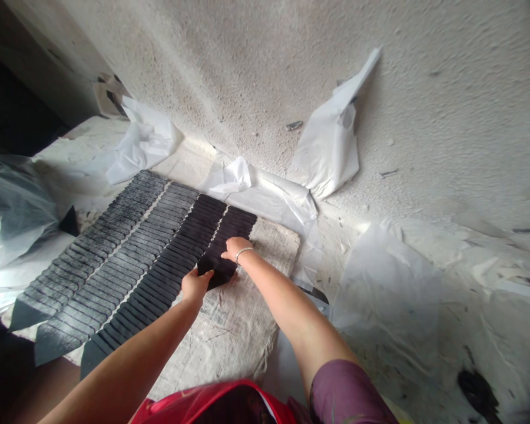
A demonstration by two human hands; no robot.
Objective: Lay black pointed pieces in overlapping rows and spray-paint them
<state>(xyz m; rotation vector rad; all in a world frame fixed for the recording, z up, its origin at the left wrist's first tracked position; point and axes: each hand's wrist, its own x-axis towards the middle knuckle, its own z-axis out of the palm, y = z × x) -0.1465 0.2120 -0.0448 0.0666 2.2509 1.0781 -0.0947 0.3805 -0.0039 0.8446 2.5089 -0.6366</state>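
The left hand [196, 285] is pinching one side of a black piece [216, 266] lying between both hands; the right hand [237, 248] is gripping its other side. Leftward, overlapping strips [130, 253] are covering cloth [234, 330].

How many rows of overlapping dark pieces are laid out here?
4: leftmost speckled row; second speckled row beside it; plain black third row; shorter black fourth row, rightmost, near the right hand. No whole row appears hidden.

Four rows of pieces [128, 256] lie side by side on the cloth [229, 341] — wall [247, 76] behind, plastic [13, 206] left, sheet [388, 300] right.
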